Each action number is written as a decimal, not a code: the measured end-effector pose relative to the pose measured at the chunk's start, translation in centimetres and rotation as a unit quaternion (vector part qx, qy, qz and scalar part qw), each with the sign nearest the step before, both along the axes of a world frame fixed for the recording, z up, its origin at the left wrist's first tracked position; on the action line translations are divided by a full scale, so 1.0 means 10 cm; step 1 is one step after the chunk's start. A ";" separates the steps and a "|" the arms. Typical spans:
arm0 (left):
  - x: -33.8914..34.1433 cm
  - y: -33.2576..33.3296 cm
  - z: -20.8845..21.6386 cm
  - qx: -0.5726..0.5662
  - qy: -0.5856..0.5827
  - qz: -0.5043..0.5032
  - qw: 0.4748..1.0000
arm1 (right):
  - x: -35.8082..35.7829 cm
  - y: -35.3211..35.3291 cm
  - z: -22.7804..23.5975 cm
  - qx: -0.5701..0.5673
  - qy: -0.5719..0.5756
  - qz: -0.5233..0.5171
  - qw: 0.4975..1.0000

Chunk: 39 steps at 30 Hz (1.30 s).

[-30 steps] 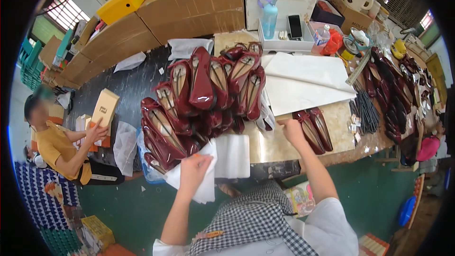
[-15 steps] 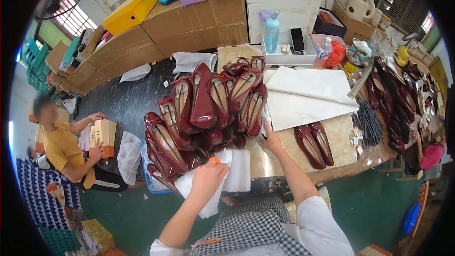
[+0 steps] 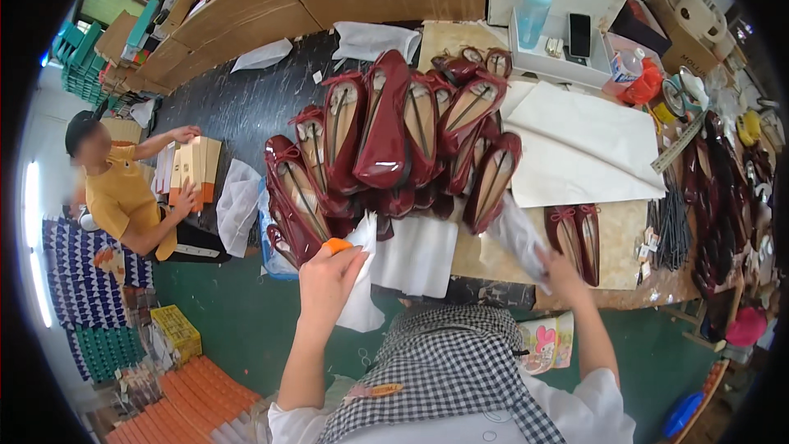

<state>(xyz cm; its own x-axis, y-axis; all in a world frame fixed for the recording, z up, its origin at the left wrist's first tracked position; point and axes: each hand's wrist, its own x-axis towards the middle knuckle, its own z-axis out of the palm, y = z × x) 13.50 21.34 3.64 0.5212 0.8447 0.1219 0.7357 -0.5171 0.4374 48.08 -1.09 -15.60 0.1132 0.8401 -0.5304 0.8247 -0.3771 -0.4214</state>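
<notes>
We see a black worktable [image 3: 246, 107] and a pale tan board [image 3: 472, 271] above a green floor [image 3: 230, 304], with glossy wine-red bow-topped flats [image 3: 384, 131] heaped across the middle. Our left hand [image 3: 331, 284], raised before the heap, pinches a thin white sheet [image 3: 359, 308]; our right hand [image 3: 563, 278], blurred and reaching forward, grips the near end of a translucent white bag [image 3: 514, 233] beside the heap

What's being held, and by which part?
The left grip holds a white sheet by its upper part; the right grip holds a whitish wrap by its near end.
</notes>
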 end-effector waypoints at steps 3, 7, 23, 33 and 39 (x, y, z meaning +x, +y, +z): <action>0.02 -0.01 0.01 0.006 0.001 0.005 1.000 | -0.43 0.20 0.01 0.093 -0.143 0.065 0.983; 0.22 -0.09 0.02 0.000 -0.005 -0.053 0.999 | -0.91 0.88 -0.25 0.054 0.043 0.006 0.998; 0.39 -0.51 -0.42 -0.148 0.026 -0.076 0.986 | -0.45 1.67 -1.05 0.221 0.275 -0.406 0.843; 0.27 -0.61 -0.39 -0.158 0.009 0.026 0.987 | -0.07 1.60 -0.51 0.270 0.460 -0.412 0.739; 0.33 -0.56 -0.55 -0.159 0.018 0.017 0.987 | 1.04 1.29 -0.63 0.301 0.179 -0.476 0.807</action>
